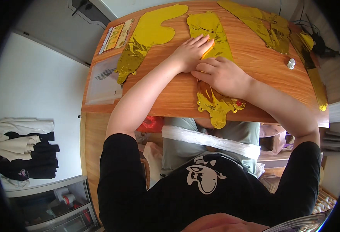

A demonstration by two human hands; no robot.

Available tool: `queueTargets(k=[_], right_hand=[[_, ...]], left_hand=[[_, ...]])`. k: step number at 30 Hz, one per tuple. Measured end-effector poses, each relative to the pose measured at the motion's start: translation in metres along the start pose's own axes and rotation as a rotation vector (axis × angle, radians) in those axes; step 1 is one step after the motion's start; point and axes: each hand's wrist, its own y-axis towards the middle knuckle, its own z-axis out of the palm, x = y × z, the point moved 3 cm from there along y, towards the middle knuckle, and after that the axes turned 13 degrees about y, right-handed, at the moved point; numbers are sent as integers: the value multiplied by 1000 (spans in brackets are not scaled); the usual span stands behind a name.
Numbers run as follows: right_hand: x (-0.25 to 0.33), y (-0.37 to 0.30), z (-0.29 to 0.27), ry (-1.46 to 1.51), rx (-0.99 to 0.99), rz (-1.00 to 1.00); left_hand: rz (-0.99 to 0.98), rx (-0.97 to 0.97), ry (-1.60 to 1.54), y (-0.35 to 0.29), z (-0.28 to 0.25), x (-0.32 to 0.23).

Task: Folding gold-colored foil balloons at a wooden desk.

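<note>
A flat, uninflated gold foil balloon point(221, 41) lies lengthwise in front of me on the wooden table, its tabbed lower end point(218, 112) hanging over the near edge. My left hand point(193, 53) rests on its left side, palm down, fingers stretched out. Just below and to the right, my right hand point(223, 76) is closed over the balloon's middle, fingers curled; what they pinch is hidden. A narrow orange strip shows beside my left fingers, perhaps a reflection in the foil. Near the balloon's lower right tab is a small red mark point(238, 103).
Another flat gold foil balloon point(153, 29) lies at the left, beside a printed card point(116, 36) and a clear plastic sleeve point(105, 81). More gold foil point(264, 27) lies at the far right. A small white crumpled piece point(291, 63) sits near the right edge.
</note>
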Motion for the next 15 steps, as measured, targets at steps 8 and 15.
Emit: queueTargets(k=[8,15], right_hand=[[2,-10,5,40,-48,-13],[2,-13,11,13,-47,-45]], left_hand=[[-53,93,-21,2,-17,-7],[-302,173,-907,10,-21,27]])
